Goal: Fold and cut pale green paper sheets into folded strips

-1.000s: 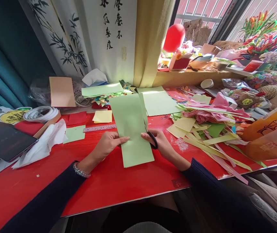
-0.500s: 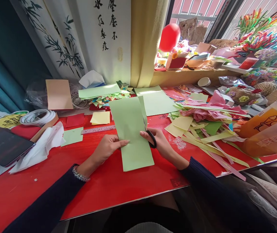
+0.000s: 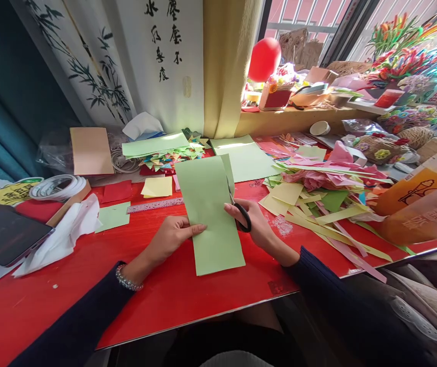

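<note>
A long light green paper sheet (image 3: 209,214) is held up over the red table (image 3: 172,295). My left hand (image 3: 174,234) pinches its left edge between thumb and fingers. My right hand (image 3: 252,219) grips black-handled scissors (image 3: 241,211) at the sheet's right edge. The blades run up along that edge, where a narrow green strip (image 3: 229,173) has parted from the sheet near the top.
A heap of pink, yellow and green paper offcuts (image 3: 325,193) lies to the right. More green sheets (image 3: 247,158), a ruler (image 3: 155,205), yellow squares (image 3: 157,186), tape rolls (image 3: 57,186) and a phone (image 3: 6,234) lie around. An orange bag (image 3: 420,204) stands at far right.
The sheet and both hands have stayed nearly in place. The scissors have crept a little further up the right edge, and the view has tilted slightly.
</note>
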{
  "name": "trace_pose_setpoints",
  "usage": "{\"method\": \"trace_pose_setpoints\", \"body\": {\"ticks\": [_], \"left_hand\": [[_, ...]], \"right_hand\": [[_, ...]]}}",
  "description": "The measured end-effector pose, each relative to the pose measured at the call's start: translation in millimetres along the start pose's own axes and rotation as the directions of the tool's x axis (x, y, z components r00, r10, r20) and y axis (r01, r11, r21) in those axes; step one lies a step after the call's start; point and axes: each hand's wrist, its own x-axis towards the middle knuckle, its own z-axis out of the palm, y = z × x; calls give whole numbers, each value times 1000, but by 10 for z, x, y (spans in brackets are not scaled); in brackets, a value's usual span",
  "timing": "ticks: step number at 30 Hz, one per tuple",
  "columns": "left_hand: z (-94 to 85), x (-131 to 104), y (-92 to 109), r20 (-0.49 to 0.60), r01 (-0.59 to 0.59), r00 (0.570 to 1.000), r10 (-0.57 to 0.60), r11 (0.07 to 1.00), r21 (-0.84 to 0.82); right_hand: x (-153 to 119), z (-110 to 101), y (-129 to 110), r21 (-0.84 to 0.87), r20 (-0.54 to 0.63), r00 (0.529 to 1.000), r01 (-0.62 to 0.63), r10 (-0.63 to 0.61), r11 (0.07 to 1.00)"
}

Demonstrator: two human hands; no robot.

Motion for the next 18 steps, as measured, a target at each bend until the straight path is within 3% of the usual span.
{"method": "trace_pose_setpoints", "body": {"ticks": [18], "left_hand": [[51, -9, -35, 11, 1, 1000, -2, 998, 65]], "right_hand": [[-21, -15, -42, 12, -28, 999, -32, 33, 999]]}}
